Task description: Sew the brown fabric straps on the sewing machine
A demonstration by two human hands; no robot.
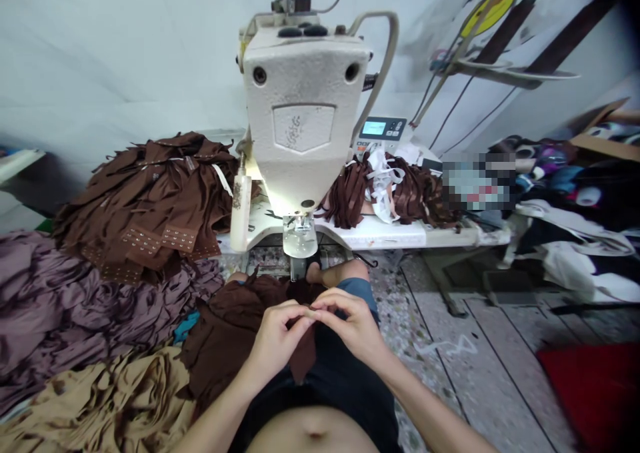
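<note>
Machine: cream industrial sewing machine (300,106) — straight ahead of the lap
Fabric: dark brown knit panel (225,333) — draped across the lap, its upper edge between the fingers
Left hand (275,343): fingers closed, pinching that edge
Right hand (347,323): pinching too — fingertips meeting the left's

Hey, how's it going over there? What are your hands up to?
Left hand, right hand: fingertips pinched together above dark brown fabric on lap. Sewing machine straight ahead.

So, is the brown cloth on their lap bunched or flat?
Bunched: the cloth lies in uneven folds by the left hand and right hand.
</note>
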